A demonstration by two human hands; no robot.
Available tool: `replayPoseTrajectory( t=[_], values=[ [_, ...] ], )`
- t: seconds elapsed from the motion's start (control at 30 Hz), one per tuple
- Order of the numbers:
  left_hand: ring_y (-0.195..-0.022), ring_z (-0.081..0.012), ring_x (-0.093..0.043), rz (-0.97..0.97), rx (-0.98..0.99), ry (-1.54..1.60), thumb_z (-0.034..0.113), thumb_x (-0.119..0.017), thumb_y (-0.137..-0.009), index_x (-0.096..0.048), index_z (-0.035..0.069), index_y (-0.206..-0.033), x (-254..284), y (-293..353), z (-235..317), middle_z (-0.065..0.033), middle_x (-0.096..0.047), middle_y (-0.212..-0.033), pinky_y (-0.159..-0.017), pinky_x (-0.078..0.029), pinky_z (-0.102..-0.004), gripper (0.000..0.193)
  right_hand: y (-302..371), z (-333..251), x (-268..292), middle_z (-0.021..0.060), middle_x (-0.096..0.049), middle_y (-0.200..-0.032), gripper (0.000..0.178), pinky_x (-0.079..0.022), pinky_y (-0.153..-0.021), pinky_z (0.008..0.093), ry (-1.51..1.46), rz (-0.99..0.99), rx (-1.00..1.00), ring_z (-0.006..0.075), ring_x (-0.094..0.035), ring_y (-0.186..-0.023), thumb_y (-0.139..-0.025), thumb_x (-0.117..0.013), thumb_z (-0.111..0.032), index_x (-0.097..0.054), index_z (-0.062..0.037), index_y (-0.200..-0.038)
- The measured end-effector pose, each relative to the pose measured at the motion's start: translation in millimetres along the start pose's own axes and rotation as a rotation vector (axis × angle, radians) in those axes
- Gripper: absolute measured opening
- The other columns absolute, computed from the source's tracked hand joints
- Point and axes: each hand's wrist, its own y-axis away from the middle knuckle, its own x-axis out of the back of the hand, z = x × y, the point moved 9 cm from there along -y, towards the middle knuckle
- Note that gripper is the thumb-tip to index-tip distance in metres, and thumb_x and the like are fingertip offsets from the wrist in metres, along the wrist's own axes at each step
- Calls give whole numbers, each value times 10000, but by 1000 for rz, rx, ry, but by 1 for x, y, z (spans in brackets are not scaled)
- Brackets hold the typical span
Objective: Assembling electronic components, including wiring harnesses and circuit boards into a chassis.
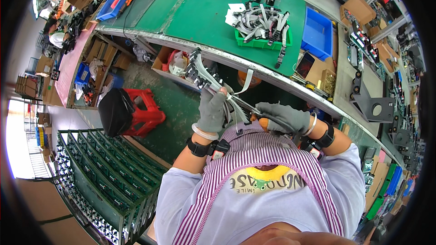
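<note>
the green workbench (195, 13) is stretching across in front of the person, and on it a green tray (254, 42) is holding a tangled heap of cables (259, 20). the bundle of flat cables (207, 75) is hanging in the air between the person and the bench's near edge, its plug end leaning up and to the left, one pale loop (247, 81) springing away on the right. the left hand (212, 109), gloved in grey, is closing round the bundle below the plugs, thumb pressing on top. the right hand (284, 117), gloved too, is curling its fingers by the lower ends; whether it is pinching any strand, i cannot tell. the cables are probably weighing little, bending easily across their flat side and sliding over one another. the dark plugs (195, 53) are looking hard, and their joints are likely the fragile part, so gripping the flat strips together just below them is seeming safest.
</note>
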Motion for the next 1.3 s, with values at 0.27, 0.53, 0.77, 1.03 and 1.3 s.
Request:
replayPoseTrajectory(
  t=[0.27,0.53,0.77,1.03,1.3],
  values=[
    [-709,-135,-542,64,61,94,195,-491,-857,-462,48,-1006,-7,9,-13,-43,-532,-834,-635,-463,-264,210,-4,2,21,133,-578,-748,633,-455,-609,363,334,337,147,302,-599,-683,-734,-588,-541,-393,-41,-1070],
    [-710,-129,-545,57,97,179,253,-455,-882,-458,37,-1004,-17,12,-18,-54,-553,-820,-635,-451,-246,248,-12,9,9,170,-592,-755,663,-452,-605,375,183,322,298,332,-600,-690,-713,-613,-535,-398,-26,-1079],
    [-703,-140,-524,-2,273,328,226,-429,-887,-479,31,-995,-20,22,-34,-61,-556,-806,-637,-442,-260,229,-8,-7,2,150,-573,-696,482,-437,-553,433,503,387,360,372,-562,-623,-755,-577,-475,-468,-112,-1052],
    [-616,-181,-541,-42,433,318,394,-423,-857,-501,81,-870,42,6,-57,-70,-543,-746,-501,-459,-301,323,0,31,18,118,-546,-867,407,-468,-595,425,714,436,233,336,-581,-700,-763,-566,-426,-471,-197,-1085],
    [-451,-146,-478,-133,522,-136,343,-541,-806,-529,77,-765,52,-19,-83,-61,-531,-613,-375,-398,-261,270,102,151,82,182,-540,-930,456,-441,-707,457,369,931,-375,373,-561,-824,-738,-592,-375,-470,-107,-1085]
  ],
)
